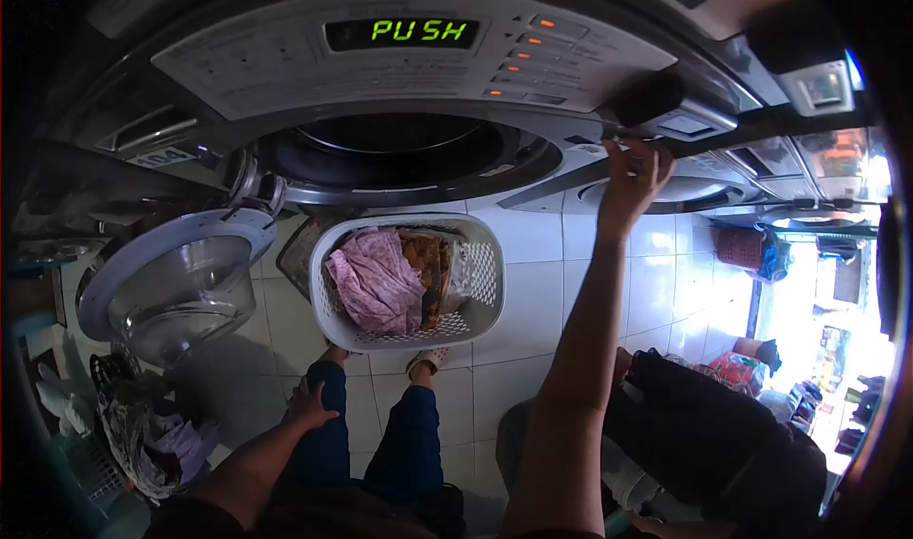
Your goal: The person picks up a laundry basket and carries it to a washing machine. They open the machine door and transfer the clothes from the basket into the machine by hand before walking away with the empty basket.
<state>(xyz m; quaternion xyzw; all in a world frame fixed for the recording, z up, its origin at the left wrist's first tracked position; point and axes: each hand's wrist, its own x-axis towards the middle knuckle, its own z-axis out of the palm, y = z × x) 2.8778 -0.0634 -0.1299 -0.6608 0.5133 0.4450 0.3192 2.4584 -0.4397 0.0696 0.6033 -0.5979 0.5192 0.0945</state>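
My right hand (639,176) reaches up to the front of a washing machine (409,82), its curled fingertips at the panel's lower right edge, just below a dark coin box (670,106). Whatever those fingers may pinch is too small to make out. My left hand (309,408) rests on my left knee, thumb apart and holding nothing. The machine's display (409,33) reads "PUSH" in green, with several orange lights beside it. Its round door (176,277) hangs open to the left, showing the dark drum (390,149). Below stands a white laundry basket (487,282) holding pink patterned cloth (378,282) and brown cloth (428,263).
A person in dark clothing (723,434) is close on my right. Piled laundry (157,434) lies at the lower left. More machines (694,189) line the right, with a red basket (739,247) beyond them. White tiles (533,292) cover the floor.
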